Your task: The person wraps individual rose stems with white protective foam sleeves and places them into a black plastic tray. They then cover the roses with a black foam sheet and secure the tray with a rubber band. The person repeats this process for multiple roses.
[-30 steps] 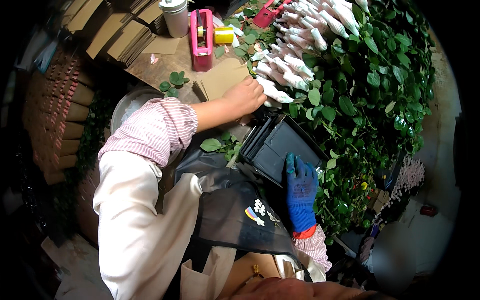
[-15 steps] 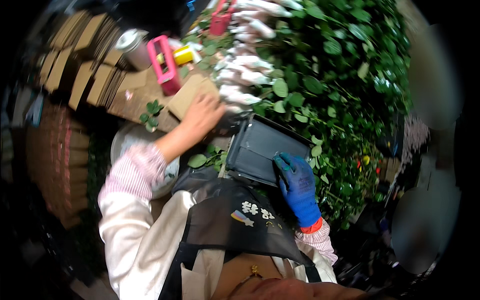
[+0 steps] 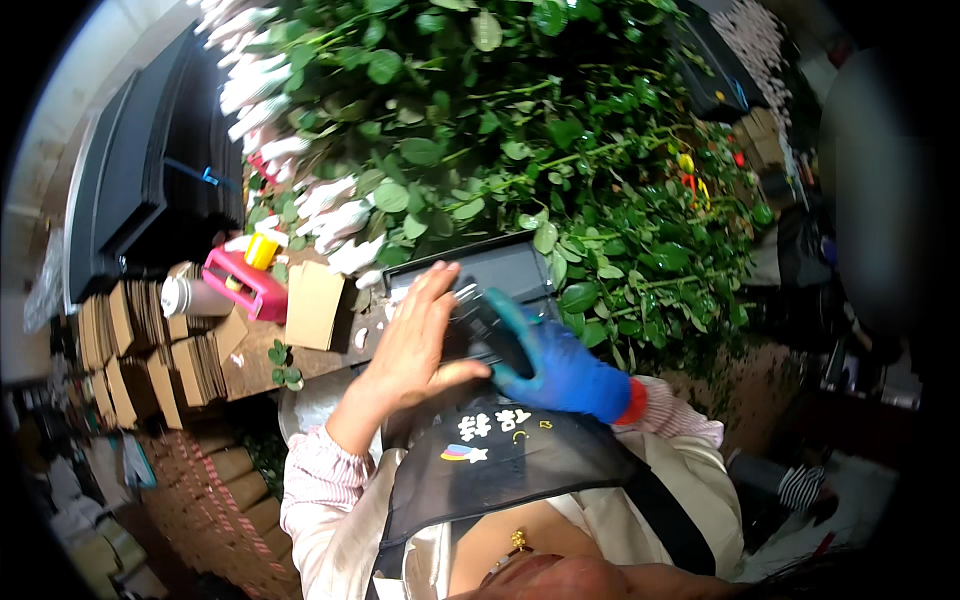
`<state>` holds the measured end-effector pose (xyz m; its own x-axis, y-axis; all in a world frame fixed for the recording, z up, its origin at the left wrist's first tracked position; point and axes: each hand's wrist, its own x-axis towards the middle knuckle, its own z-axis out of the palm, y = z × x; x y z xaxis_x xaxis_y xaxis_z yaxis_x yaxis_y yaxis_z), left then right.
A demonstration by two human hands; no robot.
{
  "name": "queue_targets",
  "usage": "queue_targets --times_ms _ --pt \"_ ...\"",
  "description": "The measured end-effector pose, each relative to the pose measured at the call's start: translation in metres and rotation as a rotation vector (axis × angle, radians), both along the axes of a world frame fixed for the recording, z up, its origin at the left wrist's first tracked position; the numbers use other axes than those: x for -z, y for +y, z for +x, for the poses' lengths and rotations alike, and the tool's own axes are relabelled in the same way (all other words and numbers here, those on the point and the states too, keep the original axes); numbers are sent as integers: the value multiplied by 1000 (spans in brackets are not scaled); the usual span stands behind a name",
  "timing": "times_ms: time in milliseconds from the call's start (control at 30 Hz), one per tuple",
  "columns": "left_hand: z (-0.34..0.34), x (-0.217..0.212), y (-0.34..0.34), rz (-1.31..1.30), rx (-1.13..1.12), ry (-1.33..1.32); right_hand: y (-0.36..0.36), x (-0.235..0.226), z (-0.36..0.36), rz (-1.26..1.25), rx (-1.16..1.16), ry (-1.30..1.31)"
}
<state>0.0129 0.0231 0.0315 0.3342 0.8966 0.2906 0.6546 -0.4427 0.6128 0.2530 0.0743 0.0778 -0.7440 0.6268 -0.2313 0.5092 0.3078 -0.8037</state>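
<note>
My bare left hand is open, its fingers stretched out over the left part of a shallow dark grey tray. Facing it is my right hand in a blue and green glove, with thumb and fingers apart. A dark surface shows between the two hands; whether it is the tray's near part or something else I cannot make out. Neither hand visibly grips anything. Beyond the tray lies a thick heap of leafy green stems, several of them ending at the left in white sleeves.
Left of the tray stand a tan cardboard piece, a pink plastic frame, a yellow roll and a lidded cup. Folded cardboard stacks and black panels fill the far left. A whitish tub sits below the table edge.
My left hand has left the tan cardboard and come right, over the tray. The right hand has turned inward toward it. The whole view has swung round.
</note>
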Motion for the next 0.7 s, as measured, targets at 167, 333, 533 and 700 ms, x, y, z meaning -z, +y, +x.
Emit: queue_targets --times_ms 167,333,533,700 --pt "18 11 47 -22 164 258 5 64 70 285 441 -62" --pt "28 11 50 -70 222 404 23 101 88 -114 561 161" --pt "29 22 41 -86 251 524 22 20 80 42 392 -75" --pt "31 22 39 -65 230 512 1 5 77 268 77 -683"
